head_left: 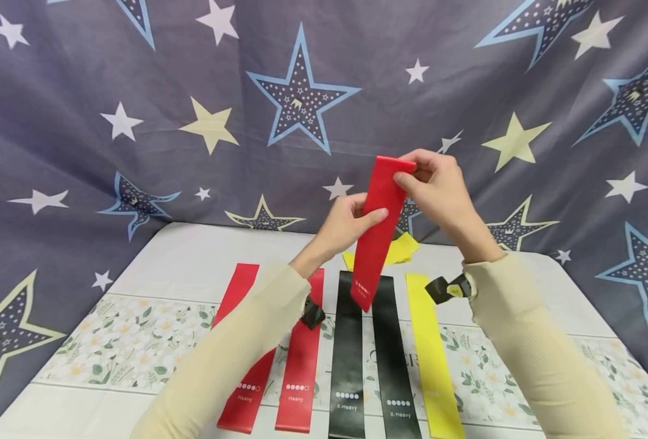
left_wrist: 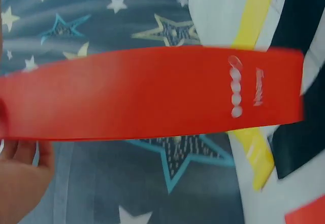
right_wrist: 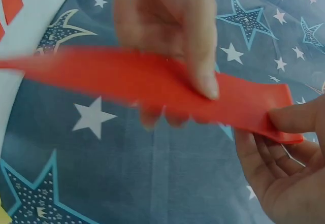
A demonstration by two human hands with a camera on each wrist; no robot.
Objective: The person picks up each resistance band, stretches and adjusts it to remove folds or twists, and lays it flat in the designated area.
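Observation:
A flat red resistance band (head_left: 381, 225) hangs above the table, its printed end tilted down and to the left. My right hand (head_left: 439, 186) pinches its top end between thumb and fingers. Lower down, my left hand (head_left: 348, 224) grips the band near its middle, thumb across the front and fingers behind. The right wrist view shows both holds on the red band (right_wrist: 127, 79). White dots and a small line of print mark the far end of the band (left_wrist: 152, 94) in the left wrist view.
On the table (head_left: 197, 244) lie two red bands (head_left: 299, 378), partly behind my left sleeve, two black bands (head_left: 347, 360) marked X-Heavy and a yellow band (head_left: 433, 360). Behind them sits a folded yellow band (head_left: 403, 249). A star-printed cloth (head_left: 164, 79) hangs behind the table.

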